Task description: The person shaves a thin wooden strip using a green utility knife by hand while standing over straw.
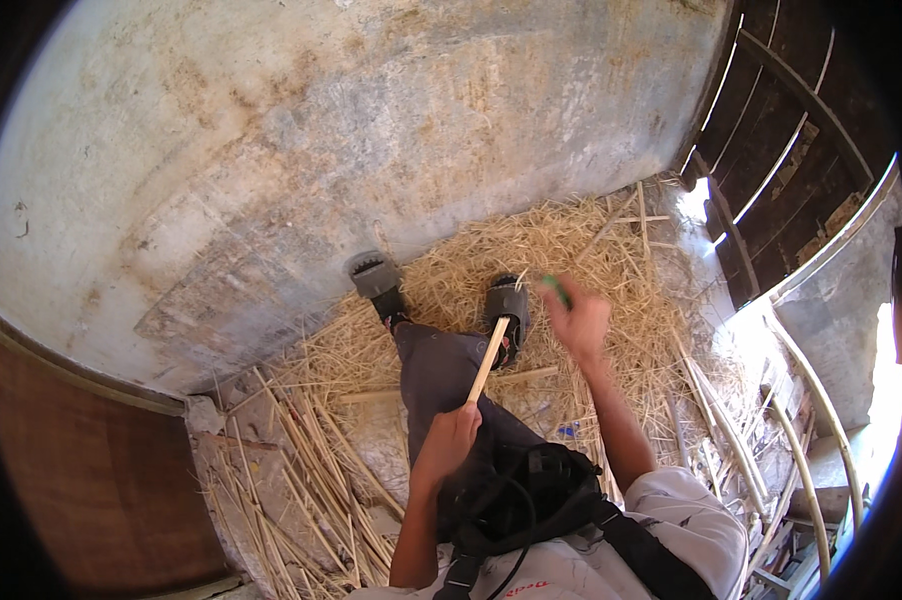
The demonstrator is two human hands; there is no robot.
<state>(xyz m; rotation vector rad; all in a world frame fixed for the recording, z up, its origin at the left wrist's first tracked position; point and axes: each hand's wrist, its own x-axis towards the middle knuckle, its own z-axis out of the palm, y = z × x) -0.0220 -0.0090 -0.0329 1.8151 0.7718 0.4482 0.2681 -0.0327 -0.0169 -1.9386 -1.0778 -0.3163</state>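
Note:
My left hand is closed round the lower end of a pale, flat bamboo strip. The strip slants up and away over my leg, its far end in front of a dark slide sandal. To the right of that end, my right hand is raised and closed on a small green-handled tool. Its working end is too small and blurred to make out. The hands are apart, and the tool is clear of the strip.
Curled shavings cover the floor round my feet. Long split bamboo strips lie at the lower left, with more poles at the right. A stained wall stands ahead, a brown panel at left, a dark slatted door at upper right.

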